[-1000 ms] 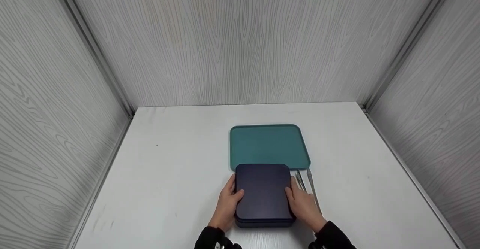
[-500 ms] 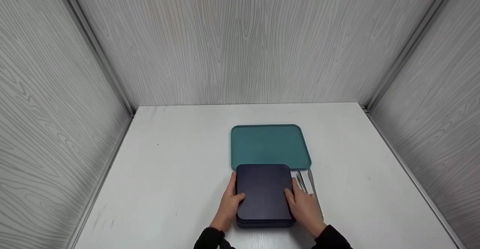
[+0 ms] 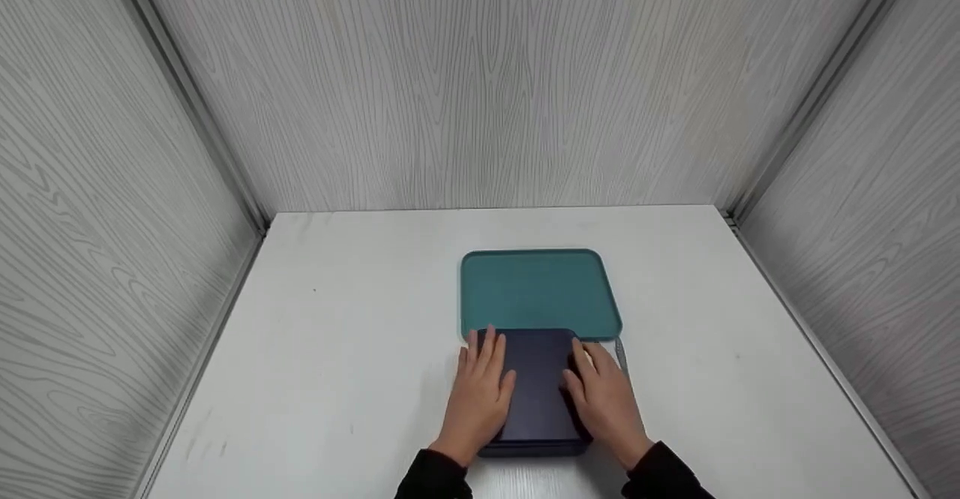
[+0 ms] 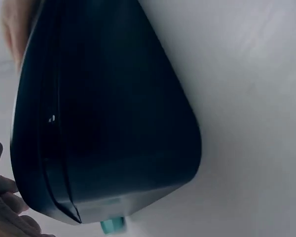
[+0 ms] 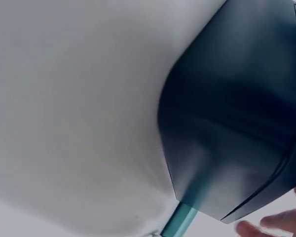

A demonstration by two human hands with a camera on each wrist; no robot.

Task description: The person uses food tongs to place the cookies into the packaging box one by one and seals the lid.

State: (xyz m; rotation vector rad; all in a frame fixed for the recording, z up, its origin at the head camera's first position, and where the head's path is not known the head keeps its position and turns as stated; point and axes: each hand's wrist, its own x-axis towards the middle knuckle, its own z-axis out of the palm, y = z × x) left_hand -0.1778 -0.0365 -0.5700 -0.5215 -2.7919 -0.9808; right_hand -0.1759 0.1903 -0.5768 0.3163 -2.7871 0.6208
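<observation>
A dark navy rectangular box (image 3: 538, 401) with rounded corners lies on the white table; a seam runs along its side below the lid, as the left wrist view shows of the box (image 4: 113, 108). My left hand (image 3: 478, 398) lies over the left part of its lid, fingers stretched forward and slightly spread. On the right, my right hand (image 3: 606, 401) is at the lid's far right corner and right edge, with its fingers extended and the thumb near the lid. Fingertips (image 5: 281, 220) show beside the box in the right wrist view.
Just behind the box lies a shallow teal tray (image 3: 536, 289), its near edge overlapped by the box in this view. A slim metal utensil (image 3: 622, 353) lies to the right, partly hidden by my right hand. Grey wood-grain panels (image 3: 480, 86) enclose the table.
My left hand has left the box's left side and moved onto the lid with fingers straightened. My right hand has shifted forward from the right side to the far right corner. The box stays put.
</observation>
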